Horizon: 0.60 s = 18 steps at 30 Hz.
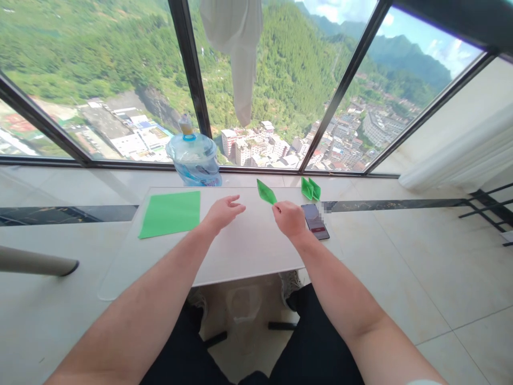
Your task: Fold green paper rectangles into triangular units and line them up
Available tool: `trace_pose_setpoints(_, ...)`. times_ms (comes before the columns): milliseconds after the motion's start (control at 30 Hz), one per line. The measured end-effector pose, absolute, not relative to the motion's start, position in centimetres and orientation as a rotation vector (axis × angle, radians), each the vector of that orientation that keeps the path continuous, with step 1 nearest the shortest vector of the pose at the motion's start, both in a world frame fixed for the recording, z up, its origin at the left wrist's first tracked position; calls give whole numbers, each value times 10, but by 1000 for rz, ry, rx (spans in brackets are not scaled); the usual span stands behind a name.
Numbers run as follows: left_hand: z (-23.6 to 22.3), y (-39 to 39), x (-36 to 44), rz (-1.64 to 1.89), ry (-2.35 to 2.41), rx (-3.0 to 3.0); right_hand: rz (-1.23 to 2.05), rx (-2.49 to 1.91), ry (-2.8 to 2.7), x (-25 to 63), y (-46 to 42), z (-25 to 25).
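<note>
My right hand (290, 218) pinches one end of a folded green paper (265, 191), a narrow pointed shape that sticks up and to the left from the fingers. My left hand (225, 210) is held over the middle of the white table with its fingers apart and nothing in them. A flat green sheet of paper (171, 214) lies on the table to the left of that hand. At the far right corner stands a folded green paper piece (311, 189) with several points.
A phone (316, 221) lies at the right edge of the white table (248, 256). Behind the table stands a large blue water bottle (194, 159) by the window. A white curtain (240, 59) hangs at the glass. A grey post (36, 262) lies at left.
</note>
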<state>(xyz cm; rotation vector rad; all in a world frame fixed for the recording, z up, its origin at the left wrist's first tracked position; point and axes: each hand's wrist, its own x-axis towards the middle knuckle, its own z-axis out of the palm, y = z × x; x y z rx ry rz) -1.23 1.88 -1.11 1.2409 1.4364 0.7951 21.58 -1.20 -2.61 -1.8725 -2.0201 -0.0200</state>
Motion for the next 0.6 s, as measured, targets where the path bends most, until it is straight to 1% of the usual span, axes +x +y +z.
trace_pose_setpoints(133,-14,17,-12,651,1527,1497,-113,-2134,-1894,245,7,-25)
trace_pose_setpoints(267,-13,17,-12,549,1525,1663,-95,-2306,-1780,268,20,-27)
trace_pose_setpoints(400,-13,18,-12,491,1522,1745,-124,-2383,-1728,282,27,-32)
trace_pose_setpoints(600,-16,18,-13,502,1519,1743,-168,-2422,-1685,290,31,-38)
